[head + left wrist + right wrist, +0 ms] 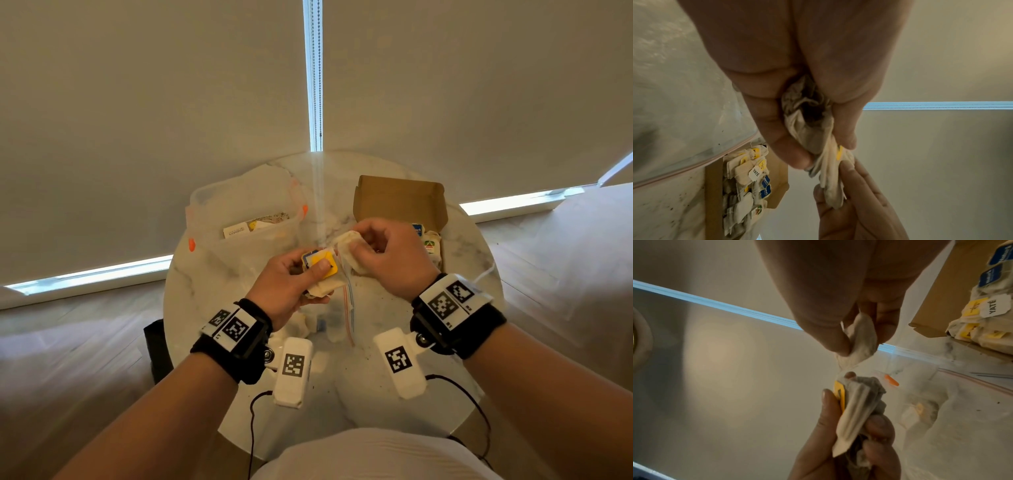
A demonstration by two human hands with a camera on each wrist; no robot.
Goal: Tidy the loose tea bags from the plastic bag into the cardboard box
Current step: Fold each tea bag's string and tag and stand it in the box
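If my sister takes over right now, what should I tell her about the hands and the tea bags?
Left hand: grips a bunch of tea bags with yellow tags, above the table.
Right hand: pinches one tea bag, close to that bunch.
Cardboard box: open, far right on the table, already holding many tea bags.
Plastic bag: on the table under the hands, a few tea bags seemingly inside.
Left: box the held bags, then empty the plastic bag.
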